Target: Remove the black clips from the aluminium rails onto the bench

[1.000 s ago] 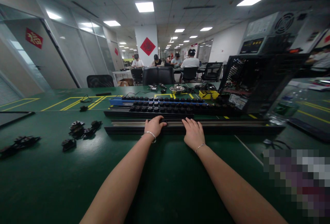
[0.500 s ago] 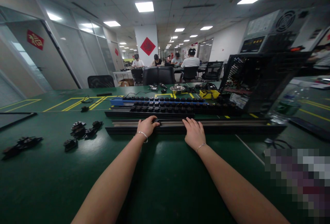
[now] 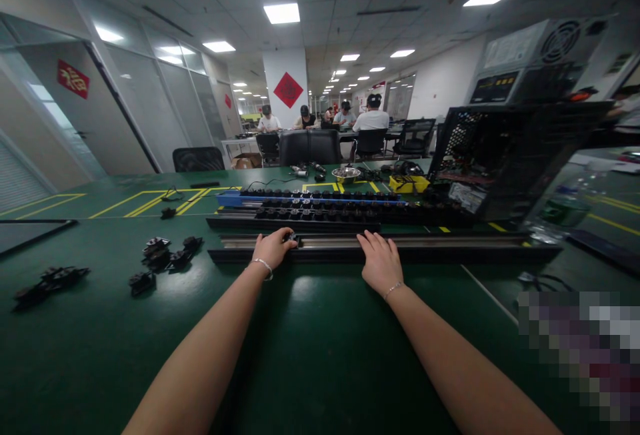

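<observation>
A long black channel with a metal rail inside [image 3: 450, 248] lies crosswise in front of me. My left hand [image 3: 273, 248] is closed on a small black part [image 3: 293, 239] seated in the channel, toward its left end; the fingers partly cover it. My right hand [image 3: 381, 261] lies over the channel's middle, fingers spread and touching it, with nothing held in them. Behind it run more channels, one of them blue [image 3: 230, 200], lined with rows of similar black parts [image 3: 285, 213]. Loose black parts [image 3: 157, 255] form a small pile on the left.
More black parts [image 3: 53, 281] lie at far left on the green table [image 3: 310, 355]. An open computer case [image 3: 530, 155] stands at right, near a plastic bottle [image 3: 565, 205]. A yellow tray [image 3: 409, 184] and a metal bowl [image 3: 346, 173] are at the back. People sit beyond.
My left hand has slid leftward along the channel, and the small black part has moved left with it. My right hand stays at about the same place on the channel.
</observation>
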Available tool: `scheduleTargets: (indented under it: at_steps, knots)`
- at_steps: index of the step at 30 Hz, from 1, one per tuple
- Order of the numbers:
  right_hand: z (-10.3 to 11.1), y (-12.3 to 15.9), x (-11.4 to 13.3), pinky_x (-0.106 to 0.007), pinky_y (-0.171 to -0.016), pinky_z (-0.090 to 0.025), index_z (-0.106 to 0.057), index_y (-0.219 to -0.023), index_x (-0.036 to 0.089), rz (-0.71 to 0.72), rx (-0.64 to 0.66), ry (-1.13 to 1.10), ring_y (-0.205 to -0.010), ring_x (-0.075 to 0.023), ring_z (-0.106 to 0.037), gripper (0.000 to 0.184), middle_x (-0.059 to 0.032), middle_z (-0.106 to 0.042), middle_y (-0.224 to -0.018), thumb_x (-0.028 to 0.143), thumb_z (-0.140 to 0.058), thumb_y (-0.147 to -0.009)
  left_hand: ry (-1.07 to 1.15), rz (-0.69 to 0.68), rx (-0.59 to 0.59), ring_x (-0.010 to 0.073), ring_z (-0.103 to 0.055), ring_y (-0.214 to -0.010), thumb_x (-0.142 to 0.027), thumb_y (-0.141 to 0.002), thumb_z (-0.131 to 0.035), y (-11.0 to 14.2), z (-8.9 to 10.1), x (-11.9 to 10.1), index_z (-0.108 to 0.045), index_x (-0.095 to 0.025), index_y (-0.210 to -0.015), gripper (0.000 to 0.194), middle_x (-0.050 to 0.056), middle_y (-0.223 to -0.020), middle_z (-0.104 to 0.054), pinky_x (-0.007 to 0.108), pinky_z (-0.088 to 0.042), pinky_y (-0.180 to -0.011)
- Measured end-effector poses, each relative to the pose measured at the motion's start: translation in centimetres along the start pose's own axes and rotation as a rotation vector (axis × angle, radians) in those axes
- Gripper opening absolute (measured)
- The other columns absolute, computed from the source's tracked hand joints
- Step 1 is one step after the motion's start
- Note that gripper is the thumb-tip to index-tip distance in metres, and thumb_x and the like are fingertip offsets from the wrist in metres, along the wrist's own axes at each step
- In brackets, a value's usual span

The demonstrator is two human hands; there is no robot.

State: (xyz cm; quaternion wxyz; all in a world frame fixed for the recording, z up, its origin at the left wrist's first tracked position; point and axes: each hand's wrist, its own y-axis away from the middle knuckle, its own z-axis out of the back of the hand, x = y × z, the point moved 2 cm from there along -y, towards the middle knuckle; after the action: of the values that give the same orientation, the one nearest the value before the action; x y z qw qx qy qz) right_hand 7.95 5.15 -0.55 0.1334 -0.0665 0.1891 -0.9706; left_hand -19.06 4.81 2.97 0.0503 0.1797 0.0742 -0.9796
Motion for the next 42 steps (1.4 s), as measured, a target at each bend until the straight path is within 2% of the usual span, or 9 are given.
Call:
scheduleTargets:
  at_steps: [13,19,23,28,36,42]
  knots:
    - [-0.2,-0.1,-0.1,-0.044,-0.108,-0.017,-0.05,-0.129,0.02,0.004,-0.032,-0.036,-0.131,-0.0216,-0.032,0.06,-0.0046,-0.042,-0.141,0.006,-0.041,-0.071,-0.049,0.005,0.02,0.022,-0.057,-0.109,-0.043,-0.083,-0.047,0.4,1.7,3.6,-0.053,-0.031,-0.117,0.037,0.003,-0.115,-0.066,0.048,-0.02,-0.107]
    - [-0.1,-0.1,0.1,-0.044,-0.107,-0.017,-0.053,-0.123,0.019,-0.002,-0.05,-0.045,-0.129,-0.0221,-0.033,0.054,-0.0063,-0.044,-0.139,0.008,-0.042,-0.072,-0.09,0.013,0.031,0.0212,-0.058,-0.108,-0.04,-0.083,-0.046,0.3,2.5,4.9,-0.053,-0.031,-0.118,0.037,0.002,-0.114,-0.066,0.044,-0.025,-0.106]
    - [0.1,-0.2,0.4,-0.044,-0.106,-0.019,-0.057,-0.117,0.018,-0.003,-0.059,-0.051,-0.129,-0.0243,-0.032,0.049,-0.0083,-0.044,-0.139,0.014,-0.048,-0.069,-0.114,0.026,0.034,0.02,-0.058,-0.108,-0.04,-0.082,-0.047,0.1,3.1,6.2,-0.052,-0.031,-0.118,0.038,0.001,-0.114,-0.066,0.037,-0.032,-0.101]
    - [0.2,-0.5,0.2,-0.044,-0.105,-0.021,-0.059,-0.107,0.018,0.046,-0.071,-0.055,-0.128,-0.0256,-0.032,0.036,-0.0099,-0.044,-0.138,0.028,-0.053,-0.073,-0.072,0.06,0.05,0.0207,-0.059,-0.104,-0.04,-0.081,-0.047,-0.3,3.9,8.3,-0.052,-0.028,-0.121,0.042,0.002,-0.114,-0.066,0.032,-0.041,-0.092]
    - [0.2,-0.8,-0.3,-0.044,-0.104,-0.023,-0.061,-0.096,0.019,0.091,-0.086,-0.054,-0.127,-0.0258,-0.035,0.029,-0.0096,-0.047,-0.135,0.04,-0.055,-0.076,-0.009,0.078,0.048,0.0217,-0.058,-0.106,-0.043,-0.078,-0.046,-0.6,4.5,11.5,-0.053,-0.026,-0.12,0.046,0.003,-0.113,-0.066,0.031,-0.043,-0.091]
    - [0.4,-1.1,-0.5,-0.044,-0.103,-0.026,-0.063,-0.09,0.02,0.101,-0.079,-0.083,-0.124,-0.0248,-0.039,0.031,-0.0086,-0.051,-0.131,0.046,-0.05,-0.081,0.016,0.096,0.031,0.0215,-0.059,-0.104,-0.047,-0.073,-0.046,-0.3,5.9,14.3,-0.054,-0.024,-0.118,0.051,0.004,-0.112,-0.065,0.031,-0.044,-0.091]
